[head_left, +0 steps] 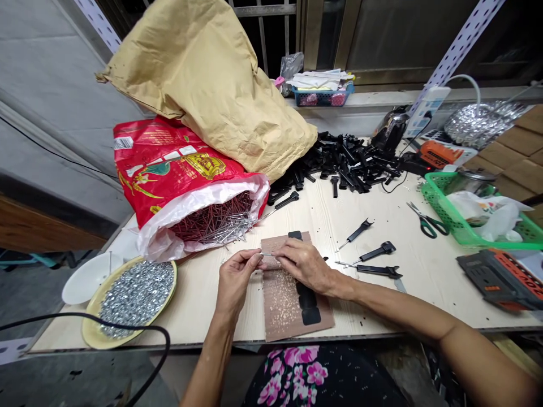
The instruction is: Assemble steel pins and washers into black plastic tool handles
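Note:
My left hand (237, 278) is closed, pinching a thin metal rod (266, 254) between thumb and fingertips. The fingers of my right hand (309, 265) close around the rod's other end, which they hide. Both hands are above a brown board (275, 316) strewn with pale crumbs, with black pads (311, 315) along its right side. To the right lie several black plastic pieces (377, 271) with metal rods sticking out. A yellow bowl (88, 325) of small shiny metal nuts (136, 291) stands left of my left hand.
A red sack (169, 164) spills metal rods (216, 220); a brown paper sack (203, 73) leans over it. Black parts (348, 161) are heaped behind. Scissors (428, 221), a green basket (441, 212) and a power-tool battery (500, 280) are rightward. A black cable (163, 345) crosses front left.

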`<state>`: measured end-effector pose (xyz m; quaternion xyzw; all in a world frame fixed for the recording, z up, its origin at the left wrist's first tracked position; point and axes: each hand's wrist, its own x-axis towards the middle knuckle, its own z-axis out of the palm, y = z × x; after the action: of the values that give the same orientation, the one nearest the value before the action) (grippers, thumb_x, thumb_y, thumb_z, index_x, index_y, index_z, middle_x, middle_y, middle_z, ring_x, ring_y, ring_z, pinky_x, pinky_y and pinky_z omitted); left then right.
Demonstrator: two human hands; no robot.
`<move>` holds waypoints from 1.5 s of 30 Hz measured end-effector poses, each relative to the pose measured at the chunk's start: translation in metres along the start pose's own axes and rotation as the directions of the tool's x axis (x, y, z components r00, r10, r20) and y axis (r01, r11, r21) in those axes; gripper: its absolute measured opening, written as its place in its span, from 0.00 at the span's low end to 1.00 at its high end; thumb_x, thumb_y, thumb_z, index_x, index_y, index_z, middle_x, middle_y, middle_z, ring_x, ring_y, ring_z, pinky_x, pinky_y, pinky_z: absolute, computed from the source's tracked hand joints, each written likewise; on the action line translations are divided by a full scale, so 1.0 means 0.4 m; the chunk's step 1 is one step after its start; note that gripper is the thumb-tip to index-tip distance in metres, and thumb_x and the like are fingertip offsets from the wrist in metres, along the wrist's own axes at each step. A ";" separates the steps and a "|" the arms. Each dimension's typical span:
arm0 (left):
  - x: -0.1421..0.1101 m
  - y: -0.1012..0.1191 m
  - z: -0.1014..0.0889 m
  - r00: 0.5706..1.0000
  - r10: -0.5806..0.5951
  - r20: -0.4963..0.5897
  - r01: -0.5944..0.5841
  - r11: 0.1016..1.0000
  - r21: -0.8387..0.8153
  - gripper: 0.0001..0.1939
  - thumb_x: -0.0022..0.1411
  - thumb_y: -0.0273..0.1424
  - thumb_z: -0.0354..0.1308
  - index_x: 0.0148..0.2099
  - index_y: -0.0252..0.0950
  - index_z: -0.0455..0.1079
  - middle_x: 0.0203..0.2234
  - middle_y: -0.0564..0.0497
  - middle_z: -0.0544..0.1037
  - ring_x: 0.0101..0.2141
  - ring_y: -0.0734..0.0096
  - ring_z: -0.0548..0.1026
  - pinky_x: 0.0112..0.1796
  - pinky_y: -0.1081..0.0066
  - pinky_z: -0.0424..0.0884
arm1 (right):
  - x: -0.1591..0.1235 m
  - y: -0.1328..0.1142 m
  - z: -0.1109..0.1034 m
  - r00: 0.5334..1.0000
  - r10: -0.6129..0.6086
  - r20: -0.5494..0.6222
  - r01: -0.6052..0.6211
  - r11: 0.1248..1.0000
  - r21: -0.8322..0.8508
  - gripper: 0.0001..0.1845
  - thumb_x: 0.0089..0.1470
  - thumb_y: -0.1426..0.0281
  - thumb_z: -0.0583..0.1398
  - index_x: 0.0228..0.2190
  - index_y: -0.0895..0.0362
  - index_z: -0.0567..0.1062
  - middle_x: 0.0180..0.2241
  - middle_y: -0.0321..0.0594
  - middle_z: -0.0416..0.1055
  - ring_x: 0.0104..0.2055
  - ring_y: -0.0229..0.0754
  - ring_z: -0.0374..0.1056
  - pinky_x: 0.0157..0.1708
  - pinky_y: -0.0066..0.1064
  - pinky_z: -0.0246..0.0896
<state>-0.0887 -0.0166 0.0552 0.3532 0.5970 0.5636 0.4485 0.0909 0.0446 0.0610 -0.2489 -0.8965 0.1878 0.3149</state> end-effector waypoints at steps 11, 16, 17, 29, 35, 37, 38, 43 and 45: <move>0.007 -0.005 0.011 0.989 0.146 0.037 -0.151 0.951 0.271 0.10 0.53 0.36 0.62 0.35 0.35 0.75 0.28 0.51 0.77 0.26 0.71 0.74 0.31 0.72 0.71 | -0.015 0.029 0.003 0.994 -0.102 0.034 0.107 0.972 -0.209 0.10 0.61 0.76 0.51 0.36 0.59 0.73 0.30 0.41 0.67 0.34 0.40 0.61 0.30 0.29 0.58; 0.025 -0.014 0.020 0.999 -0.018 0.050 0.012 0.994 0.108 0.14 0.48 0.37 0.66 0.35 0.32 0.74 0.25 0.51 0.77 0.23 0.72 0.74 0.30 0.71 0.72 | -0.026 0.056 0.028 0.998 -0.070 0.006 0.070 0.991 -0.117 0.12 0.62 0.73 0.50 0.36 0.59 0.73 0.31 0.42 0.66 0.37 0.40 0.61 0.33 0.29 0.61; 0.028 -0.016 0.023 0.997 -0.044 0.056 0.039 0.996 0.081 0.15 0.48 0.37 0.66 0.35 0.32 0.74 0.25 0.51 0.76 0.23 0.72 0.74 0.30 0.71 0.72 | -0.028 0.061 0.030 0.998 -0.064 0.009 0.065 0.992 -0.108 0.12 0.62 0.72 0.50 0.36 0.60 0.73 0.32 0.42 0.67 0.37 0.40 0.61 0.34 0.29 0.62; 0.043 -0.019 0.045 0.976 -0.186 0.110 0.186 0.982 0.002 0.19 0.46 0.39 0.67 0.37 0.30 0.74 0.28 0.48 0.78 0.24 0.74 0.74 0.31 0.71 0.73 | -0.037 0.074 -0.001 1.000 0.013 0.021 -0.012 0.998 -0.057 0.11 0.62 0.73 0.52 0.36 0.60 0.74 0.32 0.42 0.67 0.36 0.38 0.63 0.34 0.29 0.63; 0.029 -0.026 0.079 0.993 -0.112 0.030 0.112 0.994 0.018 0.18 0.46 0.39 0.67 0.35 0.31 0.73 0.23 0.53 0.76 0.23 0.73 0.74 0.30 0.71 0.73 | -0.043 0.070 0.000 1.000 0.028 -0.008 -0.028 0.999 -0.041 0.11 0.61 0.74 0.51 0.37 0.60 0.74 0.32 0.41 0.66 0.35 0.39 0.63 0.36 0.31 0.64; 0.029 -0.029 0.087 0.998 -0.064 0.003 0.063 0.997 0.042 0.17 0.47 0.39 0.66 0.35 0.31 0.73 0.23 0.53 0.76 0.23 0.73 0.75 0.30 0.71 0.73 | -0.045 0.071 0.002 0.999 0.046 -0.025 -0.047 0.998 -0.032 0.11 0.61 0.74 0.52 0.37 0.60 0.74 0.32 0.41 0.66 0.36 0.39 0.63 0.36 0.31 0.64; 0.030 -0.029 0.088 0.998 -0.057 0.003 0.056 0.997 0.044 0.17 0.47 0.39 0.66 0.35 0.31 0.73 0.24 0.53 0.76 0.24 0.73 0.75 0.30 0.72 0.73 | -0.046 0.072 0.003 0.998 0.052 -0.028 -0.052 0.998 -0.027 0.11 0.61 0.73 0.52 0.38 0.61 0.74 0.33 0.42 0.66 0.36 0.39 0.63 0.36 0.31 0.64; 0.045 -0.017 0.086 0.976 -0.194 0.103 0.203 0.976 -0.080 0.18 0.43 0.36 0.69 0.35 0.30 0.73 0.23 0.53 0.76 0.21 0.77 0.74 0.27 0.76 0.73 | -0.055 0.092 0.001 1.000 0.005 -0.020 -0.005 1.000 0.015 0.12 0.62 0.73 0.51 0.38 0.62 0.73 0.33 0.42 0.66 0.37 0.39 0.63 0.37 0.31 0.64; 0.050 -0.014 0.085 0.960 -0.249 0.127 0.265 0.956 -0.126 0.19 0.41 0.35 0.70 0.34 0.30 0.73 0.23 0.53 0.76 0.20 0.78 0.73 0.26 0.77 0.72 | -0.059 0.100 -0.001 1.000 -0.010 -0.017 0.010 0.999 0.035 0.12 0.62 0.73 0.50 0.38 0.62 0.73 0.33 0.42 0.66 0.37 0.38 0.63 0.36 0.30 0.65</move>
<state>-0.0634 0.0133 0.0481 0.2702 0.5708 0.5210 0.5743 0.1202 0.0636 0.0304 -0.2404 -0.8917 0.1996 0.3275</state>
